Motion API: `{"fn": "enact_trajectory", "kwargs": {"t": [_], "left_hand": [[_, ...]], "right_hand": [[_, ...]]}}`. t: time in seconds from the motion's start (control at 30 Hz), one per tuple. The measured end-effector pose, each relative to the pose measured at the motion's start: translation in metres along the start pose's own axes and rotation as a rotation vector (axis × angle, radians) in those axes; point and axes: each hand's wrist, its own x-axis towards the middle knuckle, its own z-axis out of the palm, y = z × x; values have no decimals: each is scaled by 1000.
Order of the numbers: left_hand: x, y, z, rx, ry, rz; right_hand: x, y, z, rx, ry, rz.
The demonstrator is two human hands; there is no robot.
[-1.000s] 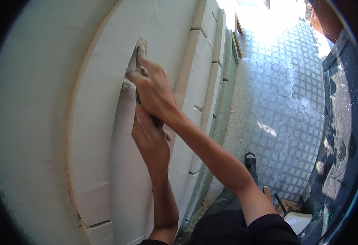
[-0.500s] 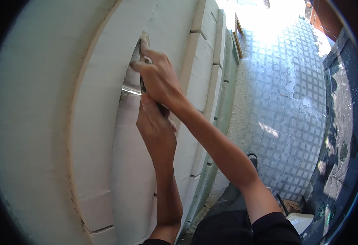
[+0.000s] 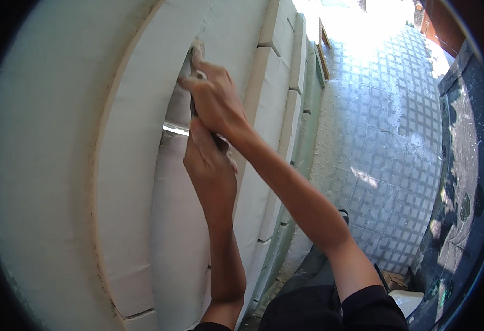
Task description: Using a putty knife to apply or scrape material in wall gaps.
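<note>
Both my hands are on a flat, narrow plastering trowel (image 3: 192, 108) held against a white wall (image 3: 126, 193). Fingers of my left hand (image 3: 211, 168) are wrapped around its lower end, where a dark handle partly shows. Higher up, my right hand (image 3: 217, 102) grips the tool, with its index finger stretched along the top end and the thumb at the left side. Beside the tool, a grey strip of surface ends in a bright glint. Much of the trowel is hidden behind my hands.
Stepped white ledges (image 3: 269, 83) run along the wall to the right of my hands. Beyond lies a patterned tile floor (image 3: 385, 138) with strong sunlight at the far end. A dark, stained surface (image 3: 463, 160) borders the right; a white container (image 3: 406, 302) stands near my right side.
My hands and the trowel have shifted very slightly up along the wall. The grip of both hands stays the same.
</note>
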Motion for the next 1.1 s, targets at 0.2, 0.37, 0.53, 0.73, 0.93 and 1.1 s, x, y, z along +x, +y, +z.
{"fn": "enact_trajectory", "kwargs": {"t": [0.2,0.37,0.53,0.73,0.93,1.1], "left_hand": [[50,9,17,108,-28,74],[11,2,13,-20,-31,-48],[31,8,18,75,-47,-7],[74,12,34,183,-50,104],[39,5,24,171,-67,49],[72,13,37,183,-60,101]], "right_hand": [[57,11,-3,-128,38,-72],[15,13,-6,-27,20,-68],[37,14,-9,-67,130,-248],[82,15,-15,-2,131,-175],[47,27,-15,-193,26,-332],[88,31,-14,37,95,-136]]}}
